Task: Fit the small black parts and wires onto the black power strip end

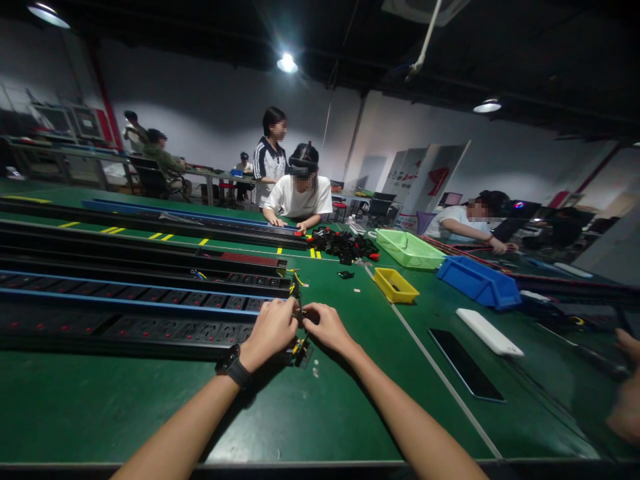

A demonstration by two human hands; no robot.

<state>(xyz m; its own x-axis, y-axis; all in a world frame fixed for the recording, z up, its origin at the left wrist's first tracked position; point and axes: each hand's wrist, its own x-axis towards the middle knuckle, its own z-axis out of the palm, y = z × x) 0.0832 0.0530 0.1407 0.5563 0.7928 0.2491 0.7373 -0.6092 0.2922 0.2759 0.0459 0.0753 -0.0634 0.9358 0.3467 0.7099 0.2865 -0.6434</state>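
Several long black power strips lie side by side at the left, and the nearest power strip (185,330) has a row of sockets with small red spots. At its right end my left hand (273,330), with a black watch on the wrist, rests with bent, closed fingers. My right hand (325,325) faces it from the right, thumb and fingers pinched. Both sets of fingertips meet around a small black part (300,315), mostly hidden by them. Yellow wires and a dark end piece (303,355) show just below the hands.
Farther back lie a heap of small black parts (345,245), a green basket (407,248), a yellow bin (395,287) and a blue bin (477,281). A phone (465,365) and a white power bank (489,332) lie right. Another person's hand (627,387) is at the right edge.
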